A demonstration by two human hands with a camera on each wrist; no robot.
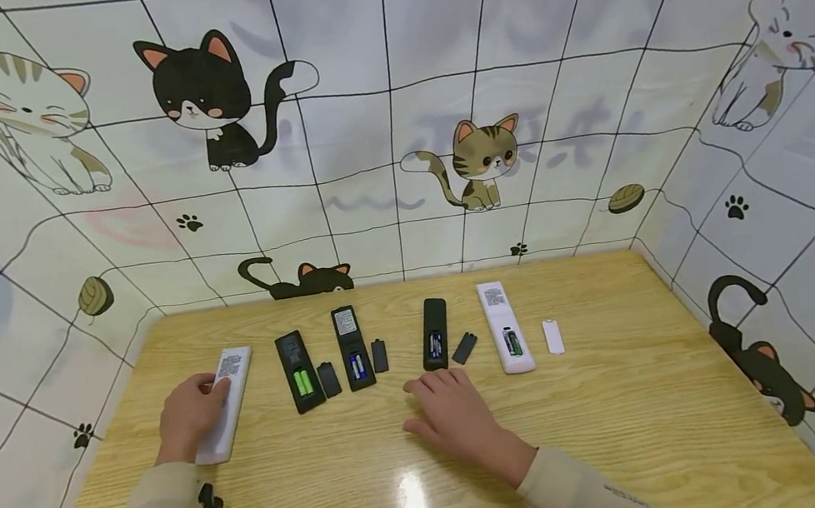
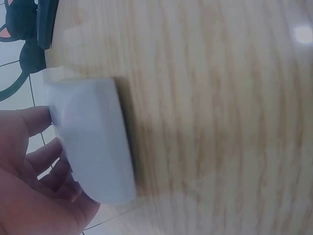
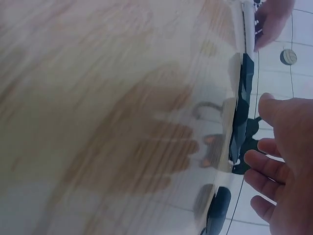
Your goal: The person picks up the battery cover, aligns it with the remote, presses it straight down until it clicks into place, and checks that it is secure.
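At the table's left side, my left hand (image 1: 192, 414) grips a white remote control (image 1: 234, 370), with the thumb across its face and the other fingers along its far side. The left wrist view shows one end of this white remote (image 2: 95, 142) close up, beside the curled fingers. My right hand (image 1: 460, 420) is held palm down with loosely spread fingers and holds nothing. Its fingertips come close to the lower end of a black remote (image 1: 433, 318), whose battery compartment shows batteries. In the right wrist view, the right hand (image 3: 288, 166) appears above the table, casting a shadow.
Two more black remotes (image 1: 299, 354) (image 1: 349, 340) and another white remote (image 1: 497, 311) lie with batteries exposed. Dark battery covers (image 1: 329, 379) (image 1: 379, 356) (image 1: 465, 348) and a white cover (image 1: 553, 337) lie beside them. A cat-patterned cloth (image 1: 357, 142) surrounds the wooden table (image 1: 620, 397).
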